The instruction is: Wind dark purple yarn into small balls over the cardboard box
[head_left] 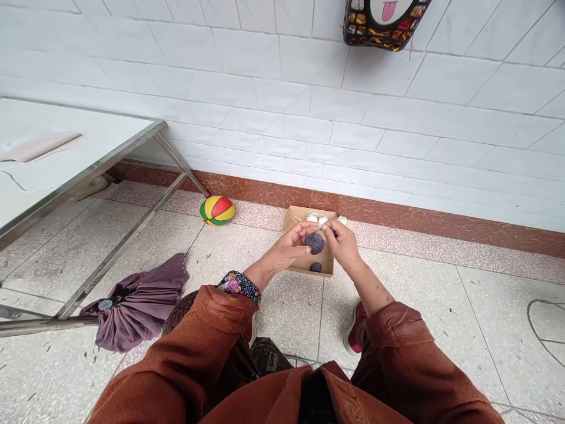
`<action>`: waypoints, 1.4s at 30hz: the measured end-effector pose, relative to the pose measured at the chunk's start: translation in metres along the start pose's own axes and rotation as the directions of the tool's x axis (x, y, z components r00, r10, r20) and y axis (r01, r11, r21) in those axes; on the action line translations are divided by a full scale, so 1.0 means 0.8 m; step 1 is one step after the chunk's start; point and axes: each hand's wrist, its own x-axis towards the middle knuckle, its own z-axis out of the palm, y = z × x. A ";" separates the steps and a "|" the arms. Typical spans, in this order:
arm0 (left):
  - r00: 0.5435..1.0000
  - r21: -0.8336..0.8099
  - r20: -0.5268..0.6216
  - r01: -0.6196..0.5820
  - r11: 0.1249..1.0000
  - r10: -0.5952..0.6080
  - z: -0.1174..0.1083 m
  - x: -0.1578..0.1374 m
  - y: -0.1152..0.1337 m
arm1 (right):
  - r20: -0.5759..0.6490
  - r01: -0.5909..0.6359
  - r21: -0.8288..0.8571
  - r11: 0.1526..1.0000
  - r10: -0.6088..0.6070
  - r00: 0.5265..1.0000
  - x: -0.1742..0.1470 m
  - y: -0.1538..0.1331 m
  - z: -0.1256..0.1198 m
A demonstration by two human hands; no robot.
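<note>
Over a shallow cardboard box (309, 271) on the floor, my left hand (291, 246) curls its thumb and fingers around a dark purple-grey ball of yarn (315, 243). Close beside it, my right hand (342, 242) is closed in a pinch, its fingertips almost meeting those of my left. A thin strand of yarn seems to run between the fingertips, though it is barely visible. Within the box lie a smaller dark yarn ball (315, 267) and white yarn balls (312, 217) at the far end, partly hidden by my fingers.
A colourful ball (217, 211) rests near the metal leg of a white-topped table (88, 132) on the left. Below lies a folded purple umbrella (141, 306). A patterned bag (382, 26) hangs on the tiled wall. A cable (532, 321) loops on the right floor.
</note>
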 end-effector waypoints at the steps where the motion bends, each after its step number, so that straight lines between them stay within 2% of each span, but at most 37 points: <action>1: 1.000 -0.006 -0.014 -0.014 1.000 0.014 0.001 0.002 0.001 | 0.020 -0.005 -0.018 1.000 0.005 1.000 -0.003 0.002 0.003; 4: 0.995 -0.017 -0.092 -0.042 0.999 0.040 0.004 0.007 0.002 | 0.094 -0.004 -0.063 0.998 0.010 0.995 -0.010 0.006 0.010; 8: 0.967 -0.025 -0.251 -0.042 0.999 0.034 -0.001 0.015 -0.005 | 0.177 0.031 -0.108 0.994 -0.012 0.984 -0.019 0.007 0.017; 11: 0.940 0.053 -0.338 -0.036 0.998 0.052 -0.009 0.020 -0.009 | 0.237 0.111 -0.068 0.991 -0.092 0.967 -0.023 0.001 0.018; 13: 0.935 0.147 -0.348 -0.024 0.989 0.074 -0.012 0.021 -0.010 | 0.270 0.172 -0.002 0.985 -0.165 0.949 -0.025 -0.007 0.015; 16: 0.955 0.294 -0.287 0.017 0.956 0.071 -0.013 0.019 -0.009 | 0.263 0.217 0.087 0.972 -0.233 0.936 -0.022 -0.020 0.001; 20: 0.987 0.399 -0.155 0.035 0.916 0.029 -0.008 0.012 -0.009 | 0.130 0.193 0.090 0.977 -0.204 0.970 -0.012 -0.020 -0.019; 23: 0.999 0.315 -0.041 -0.004 0.949 0.018 -0.003 0.009 -0.010 | 0.039 0.149 0.067 0.987 -0.152 0.988 -0.006 -0.008 -0.023; 25: 1.000 0.224 0.028 -0.017 0.974 0.011 0.000 0.009 -0.010 | 0.019 0.112 0.052 0.992 -0.114 0.993 -0.005 0.001 -0.020; 27: 0.999 0.152 0.049 -0.027 0.988 0.020 0.002 0.011 -0.010 | 0.025 0.068 0.028 0.997 -0.069 0.997 -0.006 0.009 -0.014; 30: 0.998 0.087 -0.039 -0.043 0.995 0.046 0.002 0.016 -0.011 | 0.106 0.021 -0.034 0.999 -0.017 0.994 -0.012 0.014 -0.007; 33: 0.985 0.074 -0.164 -0.048 0.996 0.060 -0.001 0.020 -0.014 | 0.198 0.035 -0.110 0.993 -0.012 0.980 -0.018 0.014 -0.003; 37: 0.963 0.140 -0.261 -0.034 0.990 0.070 -0.007 0.023 -0.017 | 0.255 0.077 -0.149 0.986 -0.037 0.966 -0.022 0.012 -0.001; 42: 0.942 0.297 -0.321 0.003 0.955 0.097 -0.014 0.025 -0.021 | 0.352 0.151 -0.095 0.984 -0.109 0.930 -0.029 0.002 0.004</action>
